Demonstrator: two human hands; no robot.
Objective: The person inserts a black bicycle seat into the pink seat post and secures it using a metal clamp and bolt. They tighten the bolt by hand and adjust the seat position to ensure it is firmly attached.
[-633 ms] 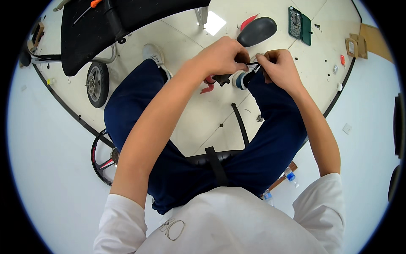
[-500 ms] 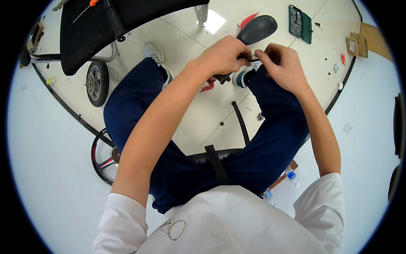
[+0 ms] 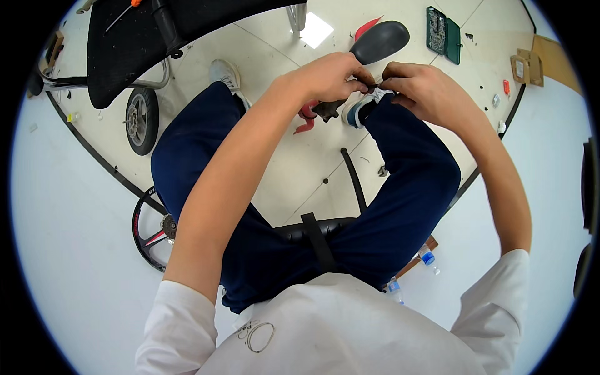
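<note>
My left hand and my right hand meet in front of me, above my knees, fingertips pinched together on a small dark part held between them. The part is mostly hidden by my fingers. Just beyond the hands lies a black bicycle saddle on the floor. Below the hands I see my white and blue shoe and a red and dark object on the tiles.
A black mesh chair stands far left, a small wheel beneath it. A spoked bicycle wheel with a sprocket lies at my left. A green tool case, cardboard pieces and plastic bottles lie around.
Both hands have shifted slightly up and away from me, still pinched together on the small part. Nothing else has moved.
</note>
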